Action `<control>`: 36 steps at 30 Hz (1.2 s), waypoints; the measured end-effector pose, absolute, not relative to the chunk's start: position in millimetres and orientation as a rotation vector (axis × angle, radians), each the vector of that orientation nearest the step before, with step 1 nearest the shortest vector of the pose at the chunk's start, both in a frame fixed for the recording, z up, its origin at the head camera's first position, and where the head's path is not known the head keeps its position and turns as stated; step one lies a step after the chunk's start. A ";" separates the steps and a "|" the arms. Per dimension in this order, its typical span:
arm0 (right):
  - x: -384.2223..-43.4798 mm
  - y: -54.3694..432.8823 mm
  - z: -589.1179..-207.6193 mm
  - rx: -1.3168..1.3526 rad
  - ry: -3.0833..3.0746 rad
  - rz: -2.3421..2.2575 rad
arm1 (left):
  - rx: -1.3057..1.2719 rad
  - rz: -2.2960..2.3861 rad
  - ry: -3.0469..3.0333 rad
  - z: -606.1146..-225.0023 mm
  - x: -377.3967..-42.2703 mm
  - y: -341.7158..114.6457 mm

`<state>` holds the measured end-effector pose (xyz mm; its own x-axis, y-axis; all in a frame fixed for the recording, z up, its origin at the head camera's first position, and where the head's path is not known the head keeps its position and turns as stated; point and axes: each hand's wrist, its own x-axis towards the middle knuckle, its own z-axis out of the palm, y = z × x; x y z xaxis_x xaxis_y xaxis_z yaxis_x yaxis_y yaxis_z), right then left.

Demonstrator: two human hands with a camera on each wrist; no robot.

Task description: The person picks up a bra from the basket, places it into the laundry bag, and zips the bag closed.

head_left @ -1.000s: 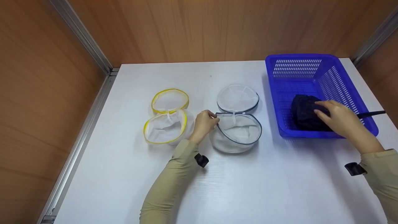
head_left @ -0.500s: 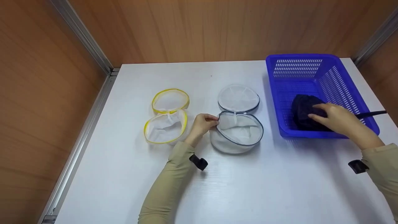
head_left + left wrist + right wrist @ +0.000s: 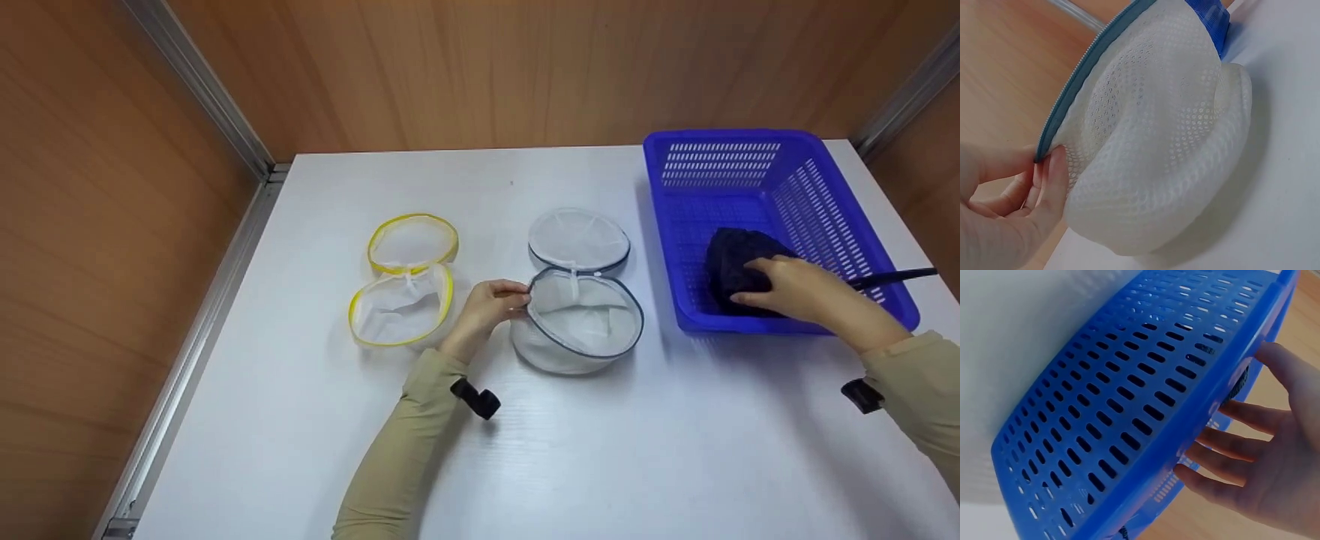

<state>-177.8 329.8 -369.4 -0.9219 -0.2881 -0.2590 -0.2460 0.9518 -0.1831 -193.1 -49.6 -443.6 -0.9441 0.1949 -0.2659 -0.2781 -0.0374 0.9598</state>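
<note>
My left hand pinches the left edge of a round white mesh laundry bag with a dark blue zip. Its round lid lies folded back behind, and the mouth gapes. Thumb and fingertips close on the zip end in the left wrist view. Over the blue plastic basket, my right hand reaches in, its spread fingers at a dark navy cloth bundle. In the right wrist view the fingers curve loosely past the rim; the cloth is mostly hidden there.
Another white mesh bag with a yellow rim stands unzipped to the left, lid laid back. A thin black strip hangs over the basket's right rim. Wooden panels border the white table.
The left hand has pulled the blue-zipped bag's edge slightly, and the bag has shifted a little right and forward. The right hand has moved slightly left over the dark cloth.
</note>
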 end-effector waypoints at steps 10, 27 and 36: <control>-180.3 322.7 -376.9 -0.451 2.880 -0.067 | -0.034 2.130 1.852 -446.1 -187.8 -49.0; -184.6 326.8 -387.4 -0.525 2.922 -0.051 | -0.036 2.182 1.813 -451.7 -185.1 -49.5; -183.1 333.1 -383.9 -0.569 3.053 -0.060 | -0.051 2.167 1.823 -454.4 -184.3 -49.7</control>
